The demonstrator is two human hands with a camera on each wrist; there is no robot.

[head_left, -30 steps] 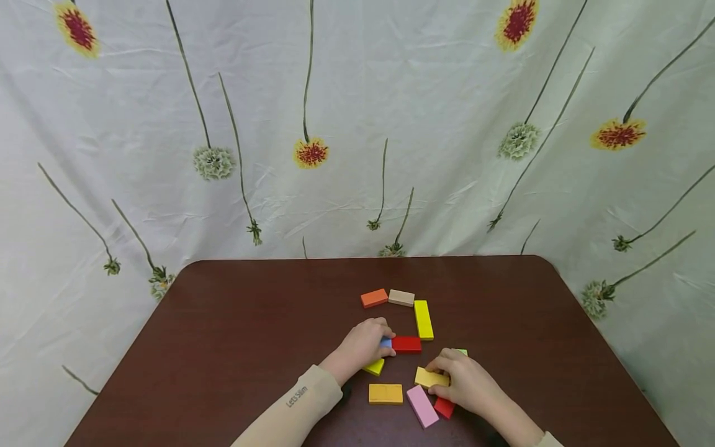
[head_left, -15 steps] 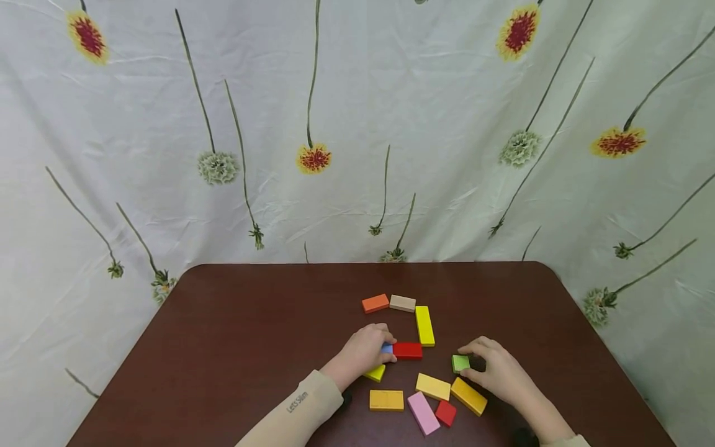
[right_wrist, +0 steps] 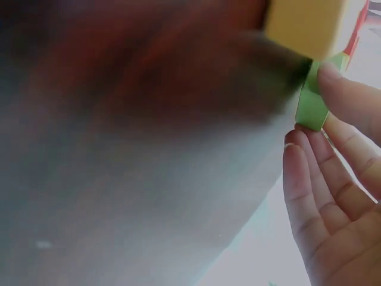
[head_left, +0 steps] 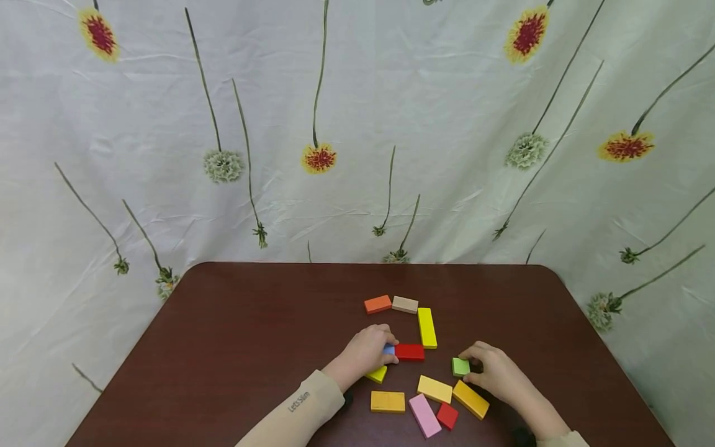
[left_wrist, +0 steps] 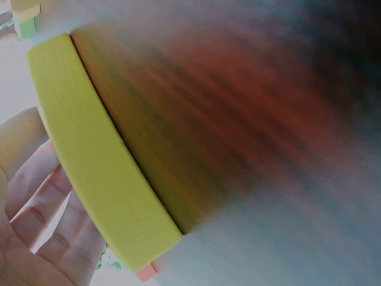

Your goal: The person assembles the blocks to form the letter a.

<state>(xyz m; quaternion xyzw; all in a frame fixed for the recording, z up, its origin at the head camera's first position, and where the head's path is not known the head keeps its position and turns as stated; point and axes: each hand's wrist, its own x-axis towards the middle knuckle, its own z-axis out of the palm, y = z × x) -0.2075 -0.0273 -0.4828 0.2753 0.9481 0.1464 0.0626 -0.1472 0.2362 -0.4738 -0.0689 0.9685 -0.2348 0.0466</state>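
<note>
My left hand rests at the left end of the row, thumb and index finger on either side of a blue block, which it mostly covers. A red block lies end to end with the blue one. Just below that hand lies a yellow block, large in the left wrist view. My right hand pinches a small green block from its right side, thumb at the near edge and fingers at the far edge. The right wrist view shows the thumb on the green block.
Behind lie an orange block, a beige block and a long yellow block, forming a bend. Nearer are golden-yellow blocks, a pink block and a small red block on the dark table.
My right hand has let go of the pale yellow block and moved up and right to the green block. My left hand stays at the blue block. The head view has shifted slightly.
</note>
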